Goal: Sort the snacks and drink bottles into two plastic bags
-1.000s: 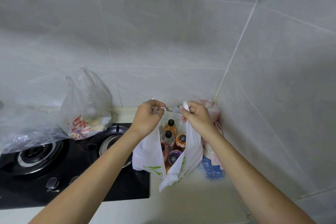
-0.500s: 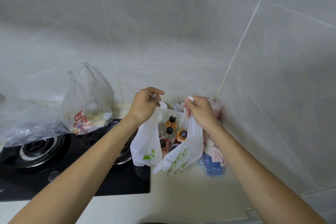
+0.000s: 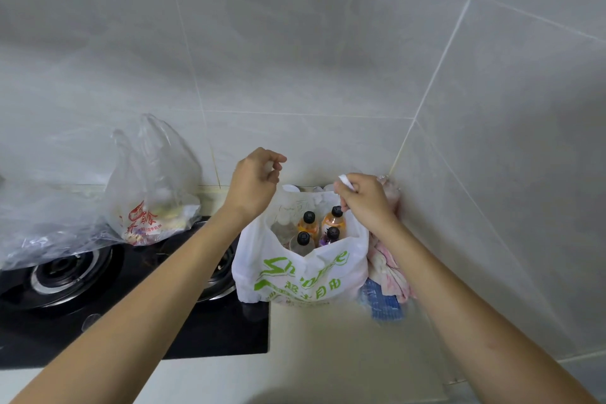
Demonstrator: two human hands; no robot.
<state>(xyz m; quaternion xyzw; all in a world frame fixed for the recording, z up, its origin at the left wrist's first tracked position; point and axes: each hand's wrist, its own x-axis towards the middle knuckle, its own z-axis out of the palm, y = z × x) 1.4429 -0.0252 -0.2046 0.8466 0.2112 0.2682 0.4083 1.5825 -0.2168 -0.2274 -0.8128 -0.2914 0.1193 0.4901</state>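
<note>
At lower centre, the thin white shopping bag (image 3: 300, 275), likely heavy with drink bottles (image 3: 308, 226), wants both handles: right hand (image 3: 367, 203) pinches one, left hand (image 3: 254, 184) curls holding nothing.

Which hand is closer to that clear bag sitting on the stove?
Left. The left hand is raised just right of the clear bag; the right hand is farther right, pinching the white bag's handle.
</note>
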